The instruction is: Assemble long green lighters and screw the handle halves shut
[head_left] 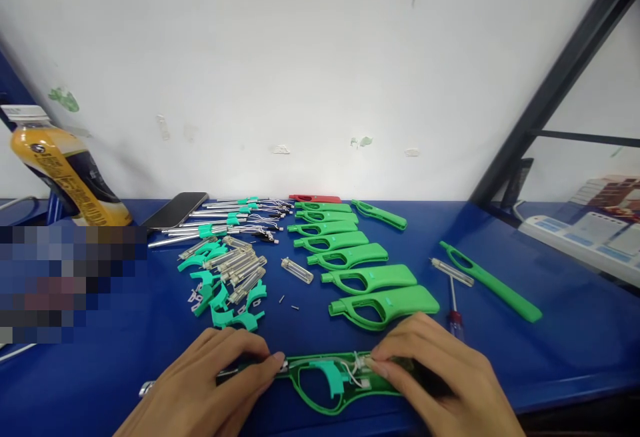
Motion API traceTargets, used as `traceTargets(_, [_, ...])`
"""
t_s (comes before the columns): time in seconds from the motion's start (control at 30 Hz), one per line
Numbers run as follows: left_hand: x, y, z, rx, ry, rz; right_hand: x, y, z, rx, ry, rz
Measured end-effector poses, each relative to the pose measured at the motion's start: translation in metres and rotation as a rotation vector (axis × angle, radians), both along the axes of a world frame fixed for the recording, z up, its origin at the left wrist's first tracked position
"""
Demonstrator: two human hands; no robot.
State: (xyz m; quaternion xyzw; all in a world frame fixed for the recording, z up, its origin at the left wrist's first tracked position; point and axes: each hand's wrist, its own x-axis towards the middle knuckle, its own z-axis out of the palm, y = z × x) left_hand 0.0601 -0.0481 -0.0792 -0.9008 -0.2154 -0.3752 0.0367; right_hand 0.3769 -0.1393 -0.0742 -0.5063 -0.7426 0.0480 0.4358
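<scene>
1. Green lighter shell, open-faced, sits between the person's two hands.
2. Left hand pinches the metal rod at its neck.
3. Right hand pinches a clear part inside its handle.

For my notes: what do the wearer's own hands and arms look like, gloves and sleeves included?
The left hand and right hand are both bare: no gloves, and no rings or markings that I can see. No sleeve shows; the picture's lower edge cuts off the arms.
</scene>
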Motion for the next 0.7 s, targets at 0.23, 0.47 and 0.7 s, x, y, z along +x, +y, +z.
traceTargets(0.23, [0.0050,0.0003,0.0023,0.025,-0.022,-0.018,0.0008,-0.0013,-0.0009,-0.023,-0.014,-0.008])
traceTargets(0.47, [0.0081,0.0005,0.0010,-0.044,-0.006,-0.033,0.0009,-0.0015,-0.0004,-0.025,-0.028,-0.008])
traceTargets(0.7, [0.0092,0.0010,0.0048,-0.084,0.003,-0.053,0.0006,-0.0015,0.0000,-0.030,-0.012,-0.012])
